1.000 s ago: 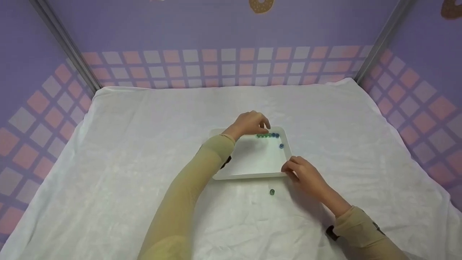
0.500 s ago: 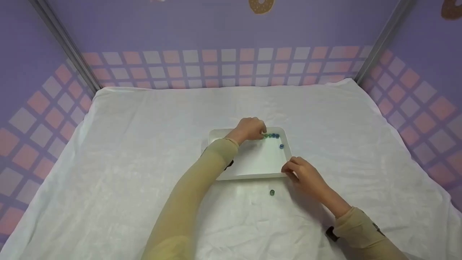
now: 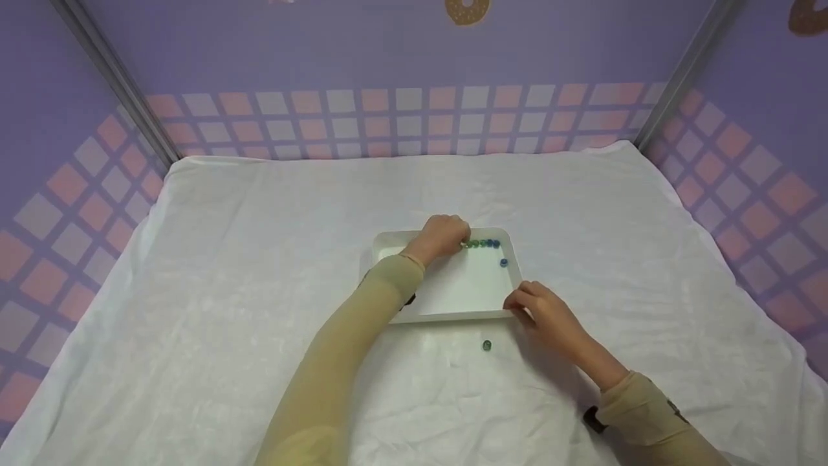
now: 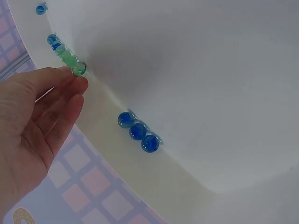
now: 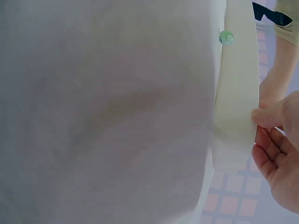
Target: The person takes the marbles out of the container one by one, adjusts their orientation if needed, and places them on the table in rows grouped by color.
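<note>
In the head view a white rectangular tray (image 3: 453, 316) lies on the cloth, with a row of green and blue marbles (image 3: 482, 243) along its far wall. My left hand (image 3: 441, 237) reaches over the tray. Its thumb and fingertips pinch the green marble (image 4: 79, 68) at the near end of that row in the left wrist view. Three more blue marbles (image 4: 138, 131) line the same wall beside the hand, hidden behind it in the head view. My right hand (image 3: 542, 312) grips the tray's near right corner, thumb and fingers at the rim.
A single blue marble (image 3: 504, 263) sits inside the tray by its right wall. One green marble (image 3: 487, 345) lies outside, on the white cloth (image 3: 226, 291) in front of the tray. Purple checked walls (image 3: 414, 58) enclose the table's back and sides.
My left hand has come down and toward me, then slightly left, from above the row to the green marble at its left end. The right hand has stayed at the tray's corner.
</note>
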`<state>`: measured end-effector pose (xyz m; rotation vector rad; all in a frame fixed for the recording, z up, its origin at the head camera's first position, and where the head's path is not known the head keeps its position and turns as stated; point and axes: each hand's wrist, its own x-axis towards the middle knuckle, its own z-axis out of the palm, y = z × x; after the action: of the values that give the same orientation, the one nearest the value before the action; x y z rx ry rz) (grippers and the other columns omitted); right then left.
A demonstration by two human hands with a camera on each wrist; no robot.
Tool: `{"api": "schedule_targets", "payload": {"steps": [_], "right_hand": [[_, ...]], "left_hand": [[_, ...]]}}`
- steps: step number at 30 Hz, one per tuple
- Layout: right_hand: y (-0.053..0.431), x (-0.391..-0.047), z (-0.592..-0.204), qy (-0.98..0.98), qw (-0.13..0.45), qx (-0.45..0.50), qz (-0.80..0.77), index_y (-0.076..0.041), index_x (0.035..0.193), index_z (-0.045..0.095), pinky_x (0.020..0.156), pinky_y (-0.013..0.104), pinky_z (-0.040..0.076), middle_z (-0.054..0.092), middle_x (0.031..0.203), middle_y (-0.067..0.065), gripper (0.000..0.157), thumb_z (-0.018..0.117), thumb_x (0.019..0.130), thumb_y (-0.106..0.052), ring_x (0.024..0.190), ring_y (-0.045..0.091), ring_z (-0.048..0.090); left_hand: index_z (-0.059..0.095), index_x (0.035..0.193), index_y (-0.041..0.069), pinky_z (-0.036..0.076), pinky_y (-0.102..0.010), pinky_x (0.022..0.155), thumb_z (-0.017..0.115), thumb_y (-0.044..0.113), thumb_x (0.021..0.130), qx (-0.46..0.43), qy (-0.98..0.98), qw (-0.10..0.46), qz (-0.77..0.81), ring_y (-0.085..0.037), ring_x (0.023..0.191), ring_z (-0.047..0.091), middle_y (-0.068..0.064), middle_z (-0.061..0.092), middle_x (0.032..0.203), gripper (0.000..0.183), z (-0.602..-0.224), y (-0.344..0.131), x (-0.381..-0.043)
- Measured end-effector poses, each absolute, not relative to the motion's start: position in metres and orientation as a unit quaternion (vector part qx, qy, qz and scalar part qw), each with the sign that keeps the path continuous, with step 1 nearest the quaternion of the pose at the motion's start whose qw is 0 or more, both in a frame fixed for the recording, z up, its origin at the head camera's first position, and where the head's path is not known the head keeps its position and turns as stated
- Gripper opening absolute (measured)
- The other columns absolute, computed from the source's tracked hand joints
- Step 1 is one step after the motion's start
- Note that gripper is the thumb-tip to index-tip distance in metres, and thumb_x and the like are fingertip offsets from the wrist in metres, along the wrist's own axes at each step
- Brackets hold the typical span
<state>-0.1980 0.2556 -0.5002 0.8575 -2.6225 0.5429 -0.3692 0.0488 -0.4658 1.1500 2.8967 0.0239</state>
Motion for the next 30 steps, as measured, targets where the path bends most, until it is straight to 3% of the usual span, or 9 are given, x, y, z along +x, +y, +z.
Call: {"api": "schedule_targets", "payload": {"steps": [5, 12, 23, 30], "right_hand": [[0.255, -0.198, -0.5, -0.92, 0.166, 0.3, 0.191, -0.009, 0.091, 0.068, 0.072, 0.031, 0.053, 0.063, 0.088, 0.003, 0.017, 0.073, 0.083, 0.006, 0.081, 0.017, 0.057], [0.254, -0.197, -0.5, -0.916, 0.177, 0.306, 0.189, -0.009, 0.09, 0.069, 0.071, 0.031, 0.052, 0.062, 0.087, 0.003, 0.016, 0.074, 0.083, 0.004, 0.08, 0.017, 0.057], [0.254, -0.197, -0.501, -0.92, 0.176, 0.297, 0.187, -0.009, 0.089, 0.069, 0.071, 0.03, 0.053, 0.062, 0.086, 0.003, 0.017, 0.075, 0.082, 0.004, 0.081, 0.016, 0.057], [0.255, -0.198, -0.5, -0.92, 0.174, 0.295, 0.193, -0.01, 0.089, 0.069, 0.071, 0.03, 0.052, 0.061, 0.086, 0.002, 0.019, 0.074, 0.082, 0.006, 0.08, 0.015, 0.056]], "left_hand": [[0.076, 0.098, 0.011, 0.055, -0.034, 0.08, 0.058, 0.011, 0.099, 0.369, 0.929, 0.002, 0.003, -0.016, 0.077, 0.058, -0.004, 0.076, 0.096, 0.018, -0.472, 0.043, -0.365], [0.076, 0.096, 0.012, 0.056, -0.036, 0.08, 0.059, 0.012, 0.098, 0.375, 0.927, -0.01, 0.007, -0.018, 0.078, 0.063, -0.003, 0.076, 0.095, 0.017, -0.475, 0.041, -0.365], [0.075, 0.099, 0.01, 0.054, -0.036, 0.081, 0.066, 0.02, 0.095, 0.383, 0.923, 0.021, 0.04, -0.019, 0.084, 0.063, -0.005, 0.075, 0.097, 0.014, -0.464, 0.038, -0.366], [0.075, 0.097, 0.01, 0.04, -0.029, 0.069, 0.069, 0.026, 0.093, 0.395, 0.917, 0.021, 0.051, -0.014, 0.077, 0.048, -0.004, 0.073, 0.092, 0.018, -0.449, 0.04, -0.359]]}}
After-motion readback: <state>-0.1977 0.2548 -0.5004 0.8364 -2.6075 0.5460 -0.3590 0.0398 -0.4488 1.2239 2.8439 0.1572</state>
